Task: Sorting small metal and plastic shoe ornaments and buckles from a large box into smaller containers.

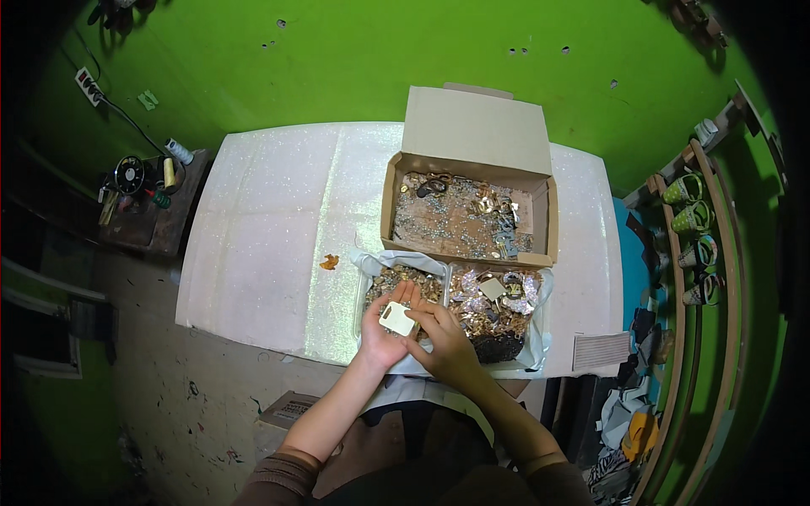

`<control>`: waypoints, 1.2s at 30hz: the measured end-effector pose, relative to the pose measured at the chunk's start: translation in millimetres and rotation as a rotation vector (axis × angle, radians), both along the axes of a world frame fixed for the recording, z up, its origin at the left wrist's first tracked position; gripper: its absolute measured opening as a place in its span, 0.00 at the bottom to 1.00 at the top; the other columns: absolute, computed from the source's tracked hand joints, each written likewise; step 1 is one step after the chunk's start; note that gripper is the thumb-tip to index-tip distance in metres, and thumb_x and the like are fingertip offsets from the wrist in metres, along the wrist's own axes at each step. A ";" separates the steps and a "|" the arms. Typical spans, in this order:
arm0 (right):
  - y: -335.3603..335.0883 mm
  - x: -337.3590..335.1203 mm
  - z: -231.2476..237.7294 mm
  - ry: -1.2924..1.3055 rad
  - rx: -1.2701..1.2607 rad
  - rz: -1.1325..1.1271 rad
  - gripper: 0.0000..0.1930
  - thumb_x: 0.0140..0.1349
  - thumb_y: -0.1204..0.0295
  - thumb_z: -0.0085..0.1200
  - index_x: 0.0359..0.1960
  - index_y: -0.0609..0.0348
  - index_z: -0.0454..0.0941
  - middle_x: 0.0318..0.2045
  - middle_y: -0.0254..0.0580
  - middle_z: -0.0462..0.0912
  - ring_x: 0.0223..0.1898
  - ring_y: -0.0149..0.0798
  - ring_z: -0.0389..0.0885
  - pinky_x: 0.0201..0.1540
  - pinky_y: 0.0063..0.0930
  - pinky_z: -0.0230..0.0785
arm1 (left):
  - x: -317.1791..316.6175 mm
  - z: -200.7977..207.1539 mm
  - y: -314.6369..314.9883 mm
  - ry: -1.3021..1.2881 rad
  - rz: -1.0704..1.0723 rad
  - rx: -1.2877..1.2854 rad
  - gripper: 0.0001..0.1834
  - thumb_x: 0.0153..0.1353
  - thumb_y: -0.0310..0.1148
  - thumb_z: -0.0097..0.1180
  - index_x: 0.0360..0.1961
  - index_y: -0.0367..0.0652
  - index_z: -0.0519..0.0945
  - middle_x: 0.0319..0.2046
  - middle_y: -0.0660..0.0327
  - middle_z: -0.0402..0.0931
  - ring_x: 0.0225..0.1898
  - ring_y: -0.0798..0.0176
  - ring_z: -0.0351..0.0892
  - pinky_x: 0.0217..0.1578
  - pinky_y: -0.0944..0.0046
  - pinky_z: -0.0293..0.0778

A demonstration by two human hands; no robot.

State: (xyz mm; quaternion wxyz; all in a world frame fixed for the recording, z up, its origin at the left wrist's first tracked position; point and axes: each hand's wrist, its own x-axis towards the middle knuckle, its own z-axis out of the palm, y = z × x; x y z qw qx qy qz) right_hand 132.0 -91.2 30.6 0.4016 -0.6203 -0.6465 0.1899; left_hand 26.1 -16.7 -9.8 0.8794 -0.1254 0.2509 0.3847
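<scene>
Slotted plate [396,320]: pale gold, flat and squarish, lying on your left palm, its slot toward the upper left corner.
Left hand [382,341]: you have it palm up, its fingers [408,291] stretched out beyond the plate's far edge, close together and not curled over it.
Right hand [445,344]: your index fingertip meets the plate's right edge, with your thumb near its lower right corner; you cannot tell from this view whether they are clamped on it.
Left tray [358,309]: beneath your left hand in view, lined with a pale sheet and filled with small metal pieces.
Right tray [542,344]: just beside it, heaped with shiny pieces, a second squarish plate [492,289] on top and a black clump [496,348] at its near side.
Cardboard box [474,122]: beyond both trays, lid raised, small bits scattered inside.
Table [253,228]: under the trays and box, with a glittery white cover.
</scene>
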 end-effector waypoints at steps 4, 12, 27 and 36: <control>-3.8 -15.1 -1.7 -0.029 -0.016 -0.020 0.19 0.45 0.70 0.57 0.41 0.61 0.71 0.39 0.45 0.70 0.41 0.46 0.70 0.42 0.34 0.64 | -10.6 0.8 -4.2 0.034 -0.023 0.021 0.17 0.59 0.33 0.37 0.47 0.36 0.68 0.49 0.56 0.67 0.55 0.60 0.62 0.56 0.59 0.57; -7.7 -30.5 -2.7 -0.002 -0.042 -0.038 0.14 0.46 0.71 0.57 0.35 0.60 0.73 0.39 0.47 0.71 0.42 0.48 0.71 0.43 0.34 0.65 | -26.2 0.9 -6.6 0.003 -0.035 0.024 0.17 0.58 0.33 0.37 0.46 0.35 0.69 0.49 0.56 0.67 0.55 0.59 0.62 0.57 0.58 0.56; -11.2 -12.2 -0.4 1.818 -0.722 0.043 0.08 0.59 0.71 0.48 0.39 0.56 0.68 0.33 0.35 0.75 0.33 0.31 0.77 0.34 0.22 0.72 | -19.7 -12.8 -8.7 0.011 -0.086 0.054 0.17 0.58 0.34 0.37 0.46 0.36 0.68 0.48 0.55 0.68 0.54 0.57 0.63 0.56 0.55 0.58; -17.9 11.5 9.1 1.997 -0.776 0.155 0.10 0.60 0.70 0.47 0.42 0.56 0.67 0.35 0.38 0.75 0.36 0.33 0.74 0.39 0.25 0.70 | 2.9 -16.2 -12.3 0.024 -0.061 0.043 0.19 0.62 0.37 0.32 0.45 0.38 0.69 0.46 0.57 0.70 0.51 0.59 0.66 0.54 0.56 0.60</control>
